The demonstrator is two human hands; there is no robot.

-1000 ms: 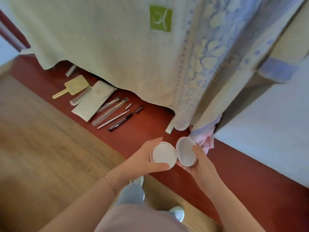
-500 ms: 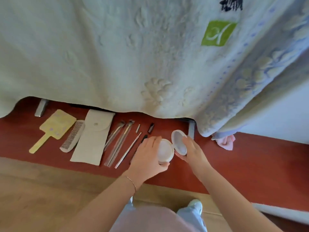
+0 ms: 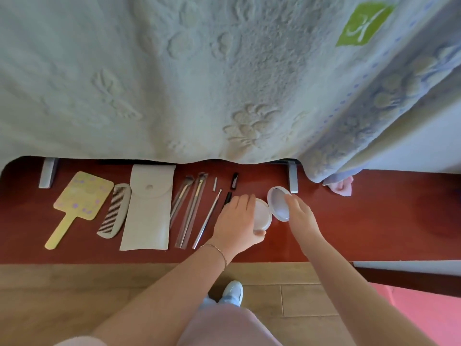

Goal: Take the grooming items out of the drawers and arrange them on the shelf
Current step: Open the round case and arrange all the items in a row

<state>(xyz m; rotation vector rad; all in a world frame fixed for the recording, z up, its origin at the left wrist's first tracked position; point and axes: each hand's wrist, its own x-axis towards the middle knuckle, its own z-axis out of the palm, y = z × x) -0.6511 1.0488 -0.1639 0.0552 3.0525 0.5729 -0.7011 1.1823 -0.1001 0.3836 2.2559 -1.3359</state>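
A white round compact (image 3: 263,216) lies hinged open on the dark red shelf (image 3: 361,221). My left hand (image 3: 237,221) grips its base, thumb under the near rim. My right hand (image 3: 298,214) holds the raised lid (image 3: 279,206) with its mirror. To the left, in a row, lie a yellow hand mirror (image 3: 79,198), a white comb (image 3: 114,211), a white pouch (image 3: 147,208), wrapped brushes (image 3: 189,208), a thin metal tool (image 3: 208,218) and small dark tubes (image 3: 234,180).
A pale embossed towel (image 3: 199,83) hangs over the back of the shelf, hiding what is behind. A pink cloth (image 3: 341,188) lies at the right. Metal bracket legs (image 3: 293,178) stand on the shelf. Wooden floor and my shoe (image 3: 233,292) lie below.
Both hands carried the open compact forward and down from mid-air onto the shelf, to the right of the row of tools. The view swung to face the shelf squarely.
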